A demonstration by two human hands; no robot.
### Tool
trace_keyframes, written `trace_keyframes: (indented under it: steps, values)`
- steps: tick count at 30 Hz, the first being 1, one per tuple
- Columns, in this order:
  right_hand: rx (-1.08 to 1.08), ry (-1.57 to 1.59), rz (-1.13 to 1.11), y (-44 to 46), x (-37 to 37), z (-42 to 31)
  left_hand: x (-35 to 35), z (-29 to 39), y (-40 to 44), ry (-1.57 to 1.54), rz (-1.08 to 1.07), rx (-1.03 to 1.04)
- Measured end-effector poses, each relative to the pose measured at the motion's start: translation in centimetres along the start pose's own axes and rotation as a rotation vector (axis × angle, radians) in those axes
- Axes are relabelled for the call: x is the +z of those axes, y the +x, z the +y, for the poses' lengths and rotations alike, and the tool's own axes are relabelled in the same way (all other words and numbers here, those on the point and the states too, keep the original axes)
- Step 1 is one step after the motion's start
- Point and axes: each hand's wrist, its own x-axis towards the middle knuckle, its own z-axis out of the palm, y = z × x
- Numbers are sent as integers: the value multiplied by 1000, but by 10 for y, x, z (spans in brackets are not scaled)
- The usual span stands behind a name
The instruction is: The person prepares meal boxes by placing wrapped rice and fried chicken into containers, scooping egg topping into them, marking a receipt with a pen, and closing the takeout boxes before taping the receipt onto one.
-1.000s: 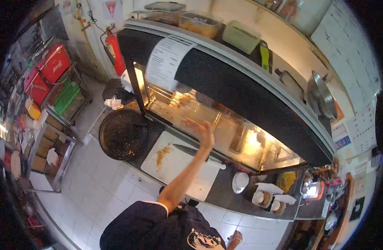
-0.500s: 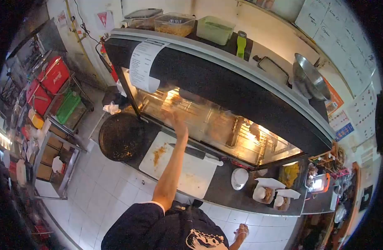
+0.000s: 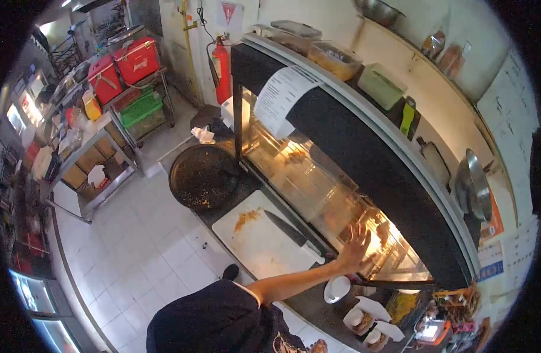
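**Reaching a bare left hand (image 3: 356,250) to a black-topped, warm-lit, glass-fronted display cabinet (image 3: 353,147)**

Stretches the outstretched bare left arm (image 3: 300,284) across the dark counter (image 3: 323,315) to bring the hand up to the right part of the cabinet's lit front. Holds nothing there: fingers fanned apart, pinching nothing, perhaps opened so as to meet a flat pane rather than to grasp. Cannot tell whether touching the glass or just short of it. Shows little of the right hand (image 3: 319,346) at the bottom edge; cannot tell its grip.

Left of the arm, a white rectangular cutting board (image 3: 264,250), smeared with orange-brown crumbs (image 3: 247,220). Along its cabinet side, a long dark-bladed, white-handled knife (image 3: 285,228), likely set there to leave the middle free. Past the board, a wide round black pan (image 3: 203,176).

Just beside the wrist, a round white dish-like object (image 3: 337,289); farther right, two open white paper boxes (image 3: 370,306) with food and white cups, apparently grouped clear of the board. On the cabinet's front, a white printed paper sheet (image 3: 285,97), presumably hung there for easy reading.
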Motion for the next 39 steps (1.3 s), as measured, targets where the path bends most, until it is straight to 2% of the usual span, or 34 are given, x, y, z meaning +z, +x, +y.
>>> trace_keyframes:
  steps: [1,2,4,5,6,7,8,9,10,11,12,14,15,17,18,20,21,22,24,25,26,27,28,29,30,31,32,34,35,36,37,38,39]
  values:
    - [-21,16,-15,4,2,10,-9,9,3,93,-203,-51]
    - [-45,34,-35,5,1,19,-19,14,4,96,-205,-53]
    - [-161,117,-104,0,-4,39,-56,22,5,-70,-610,97]
    - [-42,92,-94,3,-5,42,-44,12,-16,-352,-362,194]
    - [69,67,-88,-5,25,1,-47,-13,-21,-352,-353,184]
    - [-192,50,-95,-38,47,-42,-51,-47,-28,-420,-445,245]
    - [-198,48,-100,-26,51,-40,-77,-67,-18,-468,-279,196]
    - [-22,-20,-103,0,51,-28,-108,-84,-5,-513,-111,152]
    - [158,-79,-105,22,51,-15,-145,-111,13,-175,200,22]
    - [269,-220,-74,24,65,-36,-187,-135,34,124,453,-200]
    - [276,-207,-72,22,68,-46,-252,-150,73,125,597,-210]
    - [189,-48,-166,13,73,-62,-346,-169,148,-512,734,-216]
    - [192,-34,-161,16,88,-65,-385,-158,180,-353,688,-94]
    - [236,-213,-111,20,121,-67,-415,-179,221,-738,527,-45]
    - [256,-304,-87,24,135,-68,-421,-180,237,-742,515,-45]
    - [290,-380,-52,25,152,-70,-428,-174,258,-785,131,-27]
    - [265,-476,-88,19,164,-82,-425,-168,261,-940,50,-47]
    - [241,-563,-119,14,172,-84,-423,-168,259,-953,18,-42]
    - [162,-515,-94,3,170,-60,-409,-171,246,-450,-18,-55]
    - [179,-490,-102,-21,176,-62,-397,-170,236,-575,-74,-139]
    - [198,-465,-88,-43,175,-82,-389,-155,221,-544,-137,-142]
    - [149,-517,-49,-45,170,-57,-376,-136,199,-489,-121,-150]
    - [107,-582,-7,-46,156,-35,-361,-129,172,-420,-175,-49]
    - [197,-458,12,-61,144,-50,-346,-121,144,-356,-221,55]
    - [266,-335,11,-74,138,-70,-326,-111,109,-451,-355,-52]
    - [291,-298,77,-77,117,-54,-307,-102,73,-534,-481,-175]
    - [159,-186,66,-66,89,-26,-289,-91,36,-595,-595,-304]
    - [36,143,46,-53,50,-31,-253,-55,-8,-591,-716,-338]
    - [57,369,39,-54,27,-73,-235,-37,-30,-586,-777,-353]
    - [223,146,173,-52,17,-156,-221,-11,-40,-706,-830,-415]
    - [-4,571,75,-36,-12,-165,-205,13,-46,-826,-875,-472]
    - [-10,151,228,-19,-25,-225,-190,30,-52,-942,-916,-532]
    - [-269,90,271,1,-41,-262,-171,34,-64,-961,-959,-581]
